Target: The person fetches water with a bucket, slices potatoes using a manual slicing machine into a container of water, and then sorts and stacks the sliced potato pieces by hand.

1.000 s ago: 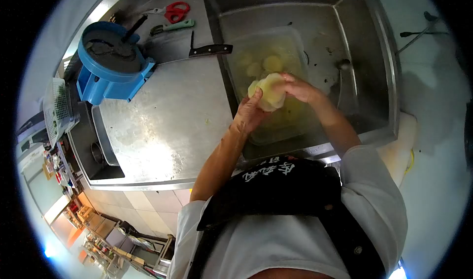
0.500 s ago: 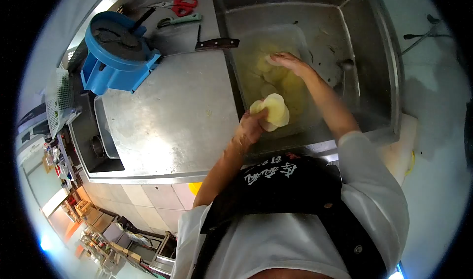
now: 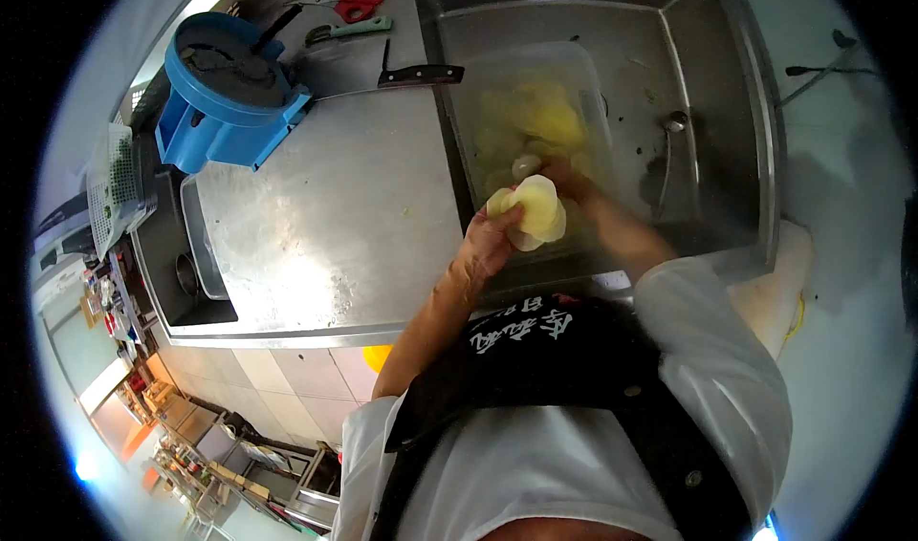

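Head view: left hand grips fanned pale slices; right hand, grip unclear, has drawn closer beside it.

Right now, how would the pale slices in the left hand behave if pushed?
The pale slices look thin and overlap loosely in the left hand, so a push would probably fan them apart. Held over the water-filled tub, they are likely wet and slippery. Being so thin, they might bend slightly or snap.
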A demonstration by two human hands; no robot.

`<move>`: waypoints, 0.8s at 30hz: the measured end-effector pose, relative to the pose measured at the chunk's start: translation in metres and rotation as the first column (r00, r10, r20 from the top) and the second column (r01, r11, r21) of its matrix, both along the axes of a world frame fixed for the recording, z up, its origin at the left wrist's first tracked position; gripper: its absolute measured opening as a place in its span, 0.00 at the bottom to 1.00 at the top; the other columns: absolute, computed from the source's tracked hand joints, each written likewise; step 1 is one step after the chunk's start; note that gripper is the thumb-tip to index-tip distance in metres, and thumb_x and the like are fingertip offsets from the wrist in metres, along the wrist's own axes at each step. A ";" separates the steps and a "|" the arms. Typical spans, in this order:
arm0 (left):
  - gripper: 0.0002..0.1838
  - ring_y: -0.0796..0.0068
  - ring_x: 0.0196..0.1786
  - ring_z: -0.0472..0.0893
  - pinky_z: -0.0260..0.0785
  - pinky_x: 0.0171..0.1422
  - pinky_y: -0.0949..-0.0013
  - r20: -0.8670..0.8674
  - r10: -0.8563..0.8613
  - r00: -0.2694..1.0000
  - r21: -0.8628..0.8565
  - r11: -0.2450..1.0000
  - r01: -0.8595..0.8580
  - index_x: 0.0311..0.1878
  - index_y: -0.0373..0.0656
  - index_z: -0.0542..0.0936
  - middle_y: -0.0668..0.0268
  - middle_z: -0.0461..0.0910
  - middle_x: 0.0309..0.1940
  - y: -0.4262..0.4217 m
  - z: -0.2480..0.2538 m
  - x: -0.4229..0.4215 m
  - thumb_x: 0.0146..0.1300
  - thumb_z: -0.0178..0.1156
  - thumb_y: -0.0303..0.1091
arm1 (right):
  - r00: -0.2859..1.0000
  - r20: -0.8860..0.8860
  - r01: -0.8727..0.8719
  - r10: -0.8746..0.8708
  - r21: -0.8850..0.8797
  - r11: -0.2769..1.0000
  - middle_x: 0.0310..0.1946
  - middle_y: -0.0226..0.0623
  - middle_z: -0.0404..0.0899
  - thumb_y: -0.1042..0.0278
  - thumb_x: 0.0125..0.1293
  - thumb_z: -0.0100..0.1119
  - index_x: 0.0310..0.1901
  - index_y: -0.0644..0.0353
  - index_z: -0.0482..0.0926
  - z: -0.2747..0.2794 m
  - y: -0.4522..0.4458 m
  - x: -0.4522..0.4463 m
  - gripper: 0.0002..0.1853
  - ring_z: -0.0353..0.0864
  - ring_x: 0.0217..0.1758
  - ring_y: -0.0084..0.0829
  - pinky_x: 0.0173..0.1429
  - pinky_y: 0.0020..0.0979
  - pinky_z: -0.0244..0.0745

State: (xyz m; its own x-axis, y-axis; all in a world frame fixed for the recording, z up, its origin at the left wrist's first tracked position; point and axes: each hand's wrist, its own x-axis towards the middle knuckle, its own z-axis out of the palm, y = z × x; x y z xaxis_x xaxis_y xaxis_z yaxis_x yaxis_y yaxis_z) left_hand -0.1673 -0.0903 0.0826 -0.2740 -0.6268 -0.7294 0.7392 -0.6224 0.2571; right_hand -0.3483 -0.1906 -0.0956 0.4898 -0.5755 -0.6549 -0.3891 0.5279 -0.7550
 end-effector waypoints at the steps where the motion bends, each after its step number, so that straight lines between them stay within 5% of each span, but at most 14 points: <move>1: 0.18 0.63 0.52 0.76 0.72 0.53 0.54 0.010 0.001 1.000 0.019 1.000 -0.001 0.53 0.46 0.73 0.65 0.76 0.48 0.001 0.004 -0.001 0.58 0.59 0.24 | 0.988 0.065 0.128 -0.140 0.164 0.978 0.42 0.33 0.79 0.60 0.55 0.62 0.43 0.56 0.78 0.009 0.003 -0.007 0.15 0.78 0.46 0.31 0.46 0.32 0.75; 4: 0.17 0.60 0.51 0.76 0.73 0.52 0.51 -0.012 0.003 1.000 0.010 1.000 -0.002 0.52 0.44 0.72 0.62 0.75 0.48 0.007 -0.005 -0.002 0.59 0.58 0.23 | 0.867 0.341 0.256 -0.363 0.319 0.912 0.41 0.28 0.78 0.64 0.58 0.61 0.44 0.56 0.77 0.083 -0.005 -0.036 0.13 0.78 0.42 0.24 0.39 0.29 0.75; 7: 0.17 0.57 0.51 0.76 0.73 0.53 0.49 0.076 -0.015 0.997 0.027 1.000 0.013 0.53 0.42 0.70 0.58 0.73 0.50 0.004 0.000 -0.004 0.60 0.55 0.21 | 0.940 0.052 0.314 -0.338 0.255 0.914 0.41 0.28 0.78 0.63 0.60 0.59 0.48 0.55 0.77 0.135 -0.018 -0.039 0.15 0.76 0.41 0.24 0.44 0.30 0.74; 8: 0.18 0.57 0.51 0.76 0.73 0.53 0.49 0.114 -0.008 0.993 0.031 0.999 0.004 0.54 0.42 0.70 0.58 0.73 0.50 0.003 0.003 -0.006 0.60 0.55 0.21 | 0.926 0.189 0.273 -0.327 0.260 0.926 0.41 0.29 0.78 0.66 0.59 0.60 0.48 0.57 0.77 0.151 -0.018 -0.044 0.15 0.77 0.41 0.23 0.42 0.25 0.74; 12: 0.19 0.59 0.51 0.76 0.72 0.55 0.50 0.129 0.008 0.992 0.000 1.000 -0.008 0.55 0.42 0.68 0.59 0.72 0.51 -0.004 0.007 -0.010 0.61 0.55 0.22 | 0.938 0.294 0.140 -0.184 0.166 0.976 0.42 0.31 0.79 0.66 0.60 0.59 0.48 0.61 0.76 0.193 -0.006 -0.038 0.15 0.77 0.43 0.23 0.46 0.26 0.73; 15: 0.20 0.62 0.52 0.76 0.72 0.55 0.53 -0.194 0.110 0.975 -0.092 0.987 -0.130 0.56 0.42 0.68 0.60 0.72 0.52 -0.006 -0.001 -0.010 0.60 0.58 0.25 | 0.944 0.321 0.065 -0.078 0.054 0.996 0.42 0.31 0.79 0.66 0.61 0.58 0.48 0.64 0.76 0.200 0.007 -0.023 0.16 0.77 0.43 0.22 0.48 0.26 0.72; 21: 0.22 0.65 0.50 0.77 0.72 0.54 0.57 0.209 0.127 0.970 -0.218 0.973 -0.080 0.54 0.44 0.71 0.65 0.75 0.49 0.000 0.008 -0.017 0.56 0.64 0.24 | 0.967 0.231 0.146 -0.105 -0.168 0.975 0.41 0.30 0.79 0.63 0.62 0.57 0.49 0.63 0.76 0.224 0.020 -0.006 0.16 0.77 0.41 0.21 0.45 0.25 0.72; 24: 0.20 0.66 0.50 0.77 0.72 0.55 0.56 0.126 0.171 0.977 -0.243 0.960 -0.137 0.52 0.43 0.73 0.65 0.76 0.47 0.003 0.017 -0.010 0.55 0.64 0.23 | 0.961 0.179 0.241 -0.212 -0.163 0.957 0.41 0.30 0.79 0.63 0.64 0.56 0.50 0.62 0.76 0.233 0.017 -0.018 0.16 0.77 0.41 0.21 0.42 0.24 0.74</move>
State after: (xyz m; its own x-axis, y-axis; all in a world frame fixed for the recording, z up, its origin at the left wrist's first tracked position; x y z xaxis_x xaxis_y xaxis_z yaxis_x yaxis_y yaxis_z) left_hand -0.1777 -0.0873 0.0996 -0.0639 -0.8093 -0.5839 0.7659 -0.4149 0.4912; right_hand -0.3667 -0.1736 0.1378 0.4212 -0.7852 -0.4538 -0.1434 0.4365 -0.8882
